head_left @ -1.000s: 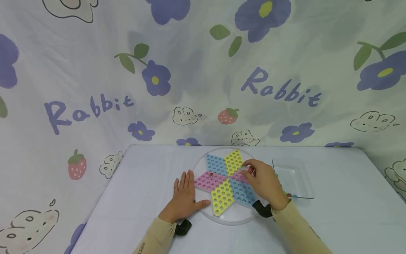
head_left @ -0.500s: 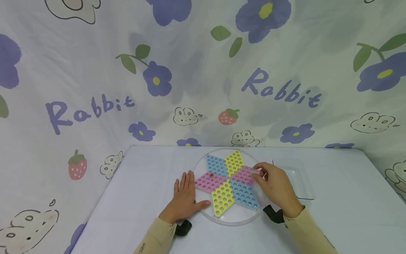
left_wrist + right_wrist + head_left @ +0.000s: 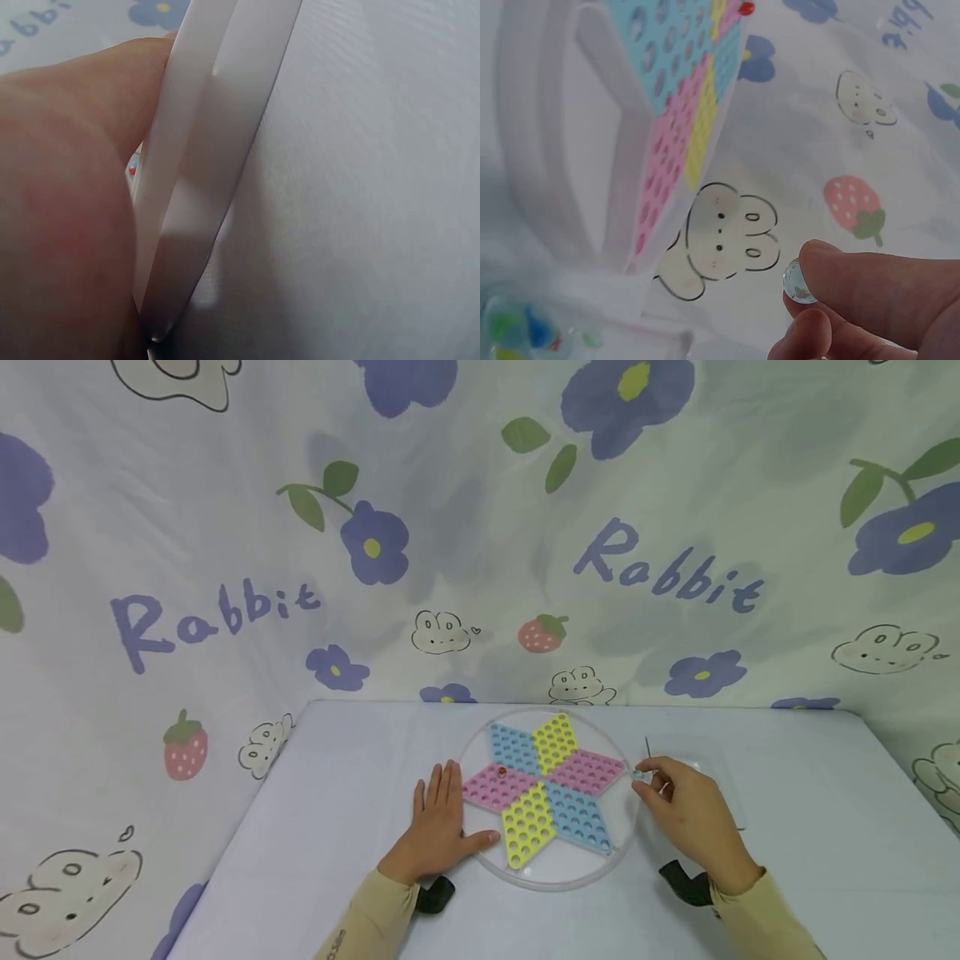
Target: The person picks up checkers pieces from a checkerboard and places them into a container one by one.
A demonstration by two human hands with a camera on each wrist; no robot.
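A round clear-rimmed Chinese checkers board [image 3: 527, 827] lies on the table, its star made of pink, yellow and blue sections full of holes. My left hand [image 3: 431, 827] rests along its left rim, fingers straight and thumb spread. Between the thumb and fingers of my right hand [image 3: 690, 810] is a clear marble [image 3: 798, 285], pinched just beyond the board's right rim. A red marble [image 3: 502, 772] sits in a hole of the left pink section. The left wrist view has the white side of the board [image 3: 202, 165] close up against the hand.
Partly behind the right hand stands a clear plastic box [image 3: 731, 768]. Several coloured marbles [image 3: 536, 326] show in it in the right wrist view. A printed cloth backdrop [image 3: 480, 527] with flowers and rabbits rises behind the white-covered table [image 3: 337, 793].
My right hand has moved right, from over the right pink section to beyond the board's rim, with the clear marble pinched in it. My left hand has stayed in place.
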